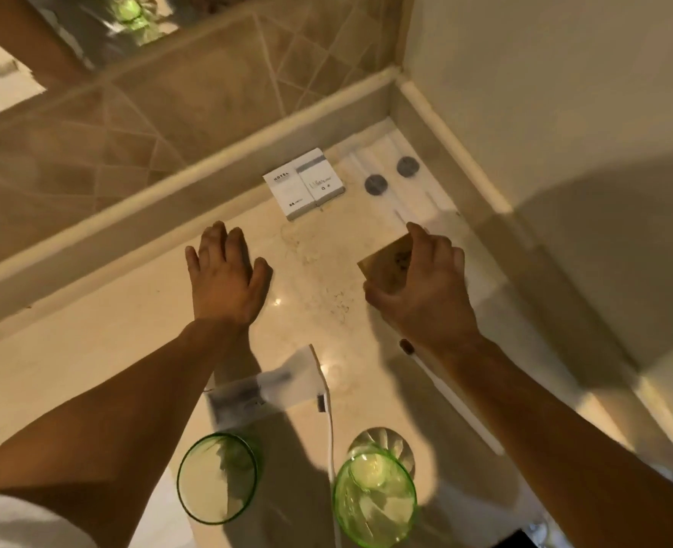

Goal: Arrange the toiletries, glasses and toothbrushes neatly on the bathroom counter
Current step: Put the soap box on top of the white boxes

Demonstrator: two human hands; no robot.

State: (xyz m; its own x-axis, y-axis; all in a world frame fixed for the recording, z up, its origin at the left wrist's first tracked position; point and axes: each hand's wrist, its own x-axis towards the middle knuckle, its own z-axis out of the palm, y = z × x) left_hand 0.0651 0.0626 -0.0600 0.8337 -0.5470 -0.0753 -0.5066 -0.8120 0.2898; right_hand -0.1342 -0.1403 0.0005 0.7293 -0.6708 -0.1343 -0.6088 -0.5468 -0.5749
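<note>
My right hand [425,286] grips a small tan packet [388,265] just above the marble counter [109,357], near two white sachets with grey round seals [392,176] in the far right corner. My left hand [224,278] rests flat on the counter with its fingers spread, holding nothing. Two white hotel boxes [303,183] lie side by side against the back ledge. Two green glasses [218,478] [374,496] stand near the front edge. A wrapped toothbrush [271,385] and a bare white toothbrush [328,429] lie between them and my hands.
A raised ledge [129,209] and a tiled wall run along the back, with a mirror [101,29] above. A plain wall closes the right side. A thin dark-tipped stick [408,347] lies under my right wrist.
</note>
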